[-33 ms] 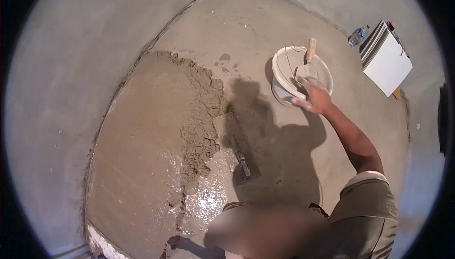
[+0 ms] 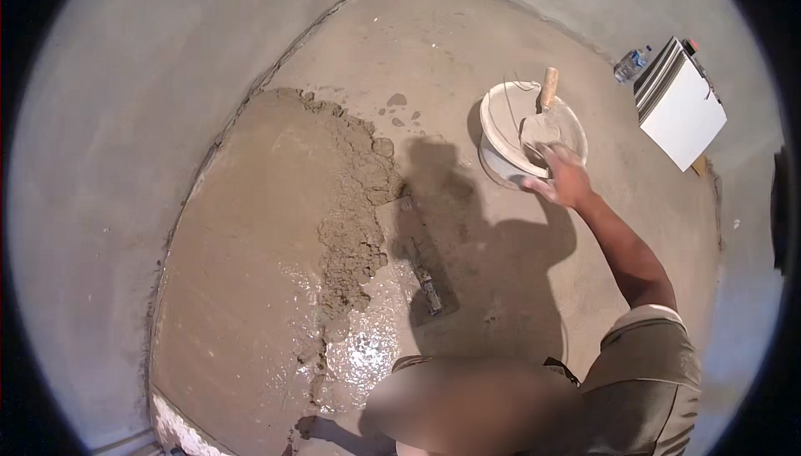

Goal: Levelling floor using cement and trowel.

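Note:
My right hand (image 2: 563, 177) is at the near right rim of a white bucket (image 2: 499, 154). Its fingers reach over the rim, slightly smeared by motion, and the thumb stands apart outside the wall. They look loosely spread, with nothing visible in them. Inside the bucket leans a trowel with a wooden handle (image 2: 549, 87), its pale blade close to my fingertips. A rectangular finishing trowel (image 2: 427, 285) lies flat on the floor, partly in my shadow. My left hand is not in view; a dark arm-like shadow lies at the lower left.
A ridge of rough wet mortar (image 2: 355, 206) borders a smoothed wet layer (image 2: 242, 206) along the left wall. At the far right, a plastic bottle (image 2: 632, 65) lies by the wall beside a stack of boards with a white face (image 2: 686, 114).
My right hand has shifted slightly back and to the right, its fingers drawing away from the trowel blade. The bucket and the finishing trowel look unmoved.

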Demonstrator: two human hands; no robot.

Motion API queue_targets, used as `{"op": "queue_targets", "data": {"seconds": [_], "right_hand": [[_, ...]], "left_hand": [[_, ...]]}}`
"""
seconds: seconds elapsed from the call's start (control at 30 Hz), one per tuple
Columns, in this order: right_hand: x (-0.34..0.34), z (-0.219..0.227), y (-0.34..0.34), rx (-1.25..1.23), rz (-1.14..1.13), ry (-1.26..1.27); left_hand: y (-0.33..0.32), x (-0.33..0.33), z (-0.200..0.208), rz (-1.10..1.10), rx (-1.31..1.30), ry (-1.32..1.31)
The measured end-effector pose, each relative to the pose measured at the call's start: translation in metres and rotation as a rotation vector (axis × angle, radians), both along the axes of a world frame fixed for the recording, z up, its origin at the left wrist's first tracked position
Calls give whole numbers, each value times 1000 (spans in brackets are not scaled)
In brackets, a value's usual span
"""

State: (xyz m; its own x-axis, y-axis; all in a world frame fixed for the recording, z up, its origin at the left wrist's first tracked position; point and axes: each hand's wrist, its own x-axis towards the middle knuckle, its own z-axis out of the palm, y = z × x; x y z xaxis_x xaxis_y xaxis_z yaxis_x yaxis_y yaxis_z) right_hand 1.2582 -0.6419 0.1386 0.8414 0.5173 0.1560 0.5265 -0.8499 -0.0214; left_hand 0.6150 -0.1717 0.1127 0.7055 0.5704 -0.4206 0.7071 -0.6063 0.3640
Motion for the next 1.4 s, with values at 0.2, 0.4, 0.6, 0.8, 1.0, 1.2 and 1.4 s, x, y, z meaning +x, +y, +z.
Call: {"op": "queue_targets", "data": {"seconds": [0.2,0.4,0.6,0.8,1.0,1.2,1.4], "right_hand": [[-12,-18,-62,-189,-43,-177],[-35,-4,-35,-174,-17,-118],[-26,-5,103,16,-343,220],[11,-3,100,208,-75,255],[-12,44,10,-225,-307,-127],[5,45,-27,-559,-240,-12],[-56,88,-29,-387,-213,-7]], "left_hand": [[-7,1,4,62,-66,-45],[-5,11,9,-75,-3,-150],[-12,4,0,-81,-23,-162],[-13,-9,18,-36,-13,-14],[-10,-48,14,-66,35,-180],[-15,-1,41,-133,-52,-145],[-9,-25,34,-180,-8,-215]]}}
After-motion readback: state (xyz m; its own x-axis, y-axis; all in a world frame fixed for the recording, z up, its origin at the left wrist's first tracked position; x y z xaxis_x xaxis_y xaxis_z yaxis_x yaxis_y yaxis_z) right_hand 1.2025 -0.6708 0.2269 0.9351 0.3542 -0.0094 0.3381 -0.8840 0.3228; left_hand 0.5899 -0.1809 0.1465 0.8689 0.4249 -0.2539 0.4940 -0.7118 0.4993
